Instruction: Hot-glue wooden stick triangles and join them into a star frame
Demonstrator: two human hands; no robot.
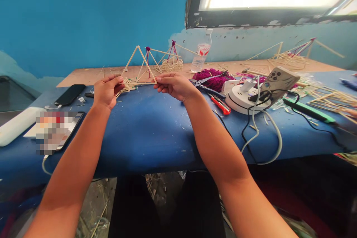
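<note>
Between my two hands stands a triangle of thin wooden sticks (130, 60), its peak upward and its base level above the table. My left hand (106, 88) pinches the left base corner between thumb and fingers. At the opposite corner, the fingertips of my right hand (177, 84) are closed on the stick's end. Just behind are stick frames with tops bound in purple yarn (148, 49); one stands by a stacked stick base (172, 65). Small loose sticks (128, 86) lie beyond my left fingers.
Right of my hands lie purple yarn (213, 78), scissors (208, 82), a red utility knife (221, 105) and a round power strip (247, 98) with cables. A bottle (200, 57) stands behind. Phones (70, 94) lie left. Another person's hand (350, 112) shows at the right edge.
</note>
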